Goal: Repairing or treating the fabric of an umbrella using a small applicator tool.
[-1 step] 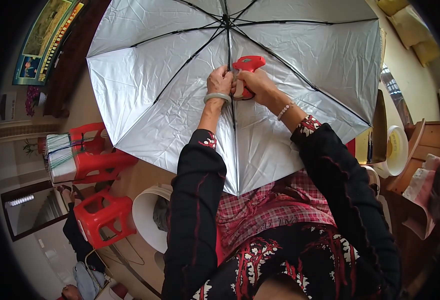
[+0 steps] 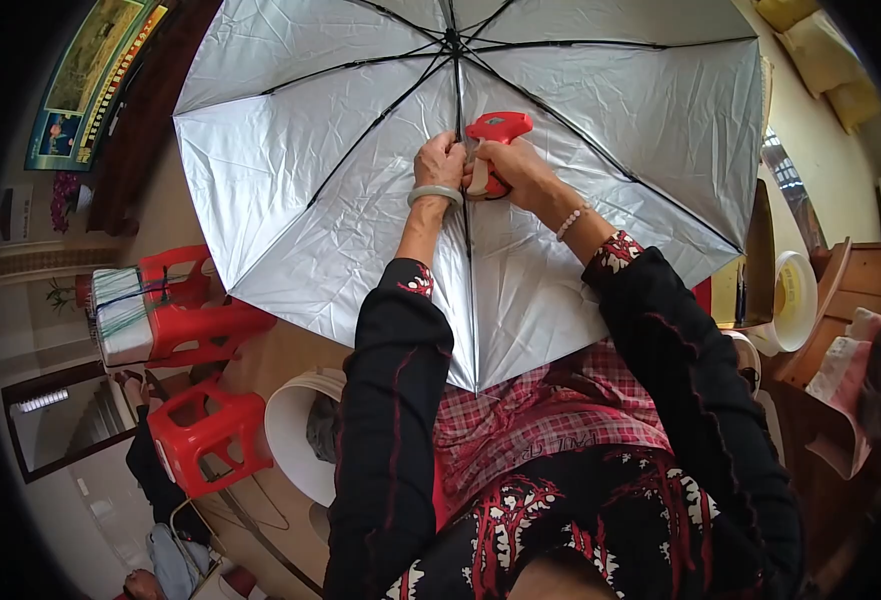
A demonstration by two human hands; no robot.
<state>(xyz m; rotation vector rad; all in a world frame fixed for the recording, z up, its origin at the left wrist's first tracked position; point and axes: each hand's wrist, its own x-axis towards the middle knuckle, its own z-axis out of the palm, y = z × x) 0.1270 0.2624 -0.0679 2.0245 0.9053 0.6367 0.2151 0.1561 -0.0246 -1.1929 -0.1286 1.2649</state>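
A spread umbrella (image 2: 330, 240), silver on the side facing me, fills the space before me; its thin black ribs meet at a hub (image 2: 451, 40) near the top. My left hand (image 2: 438, 165) is closed, fingertips pinching at the middle rib (image 2: 458, 100), which runs down toward me. Just to its right, my right hand (image 2: 522, 172) grips a red hand tool (image 2: 498, 125) with a greyish lever. The tool's working end lies against the rib beside my left fingertips. Fingers hide exactly what it bites on.
Red plastic stools (image 2: 210, 435) stand at the left, one bearing a white box with strings (image 2: 122, 315). A white bucket (image 2: 295, 440) is beside my left arm. At the right are another white bucket (image 2: 792, 300) and a wooden chair (image 2: 810, 370). Someone (image 2: 175, 560) sits at lower left.
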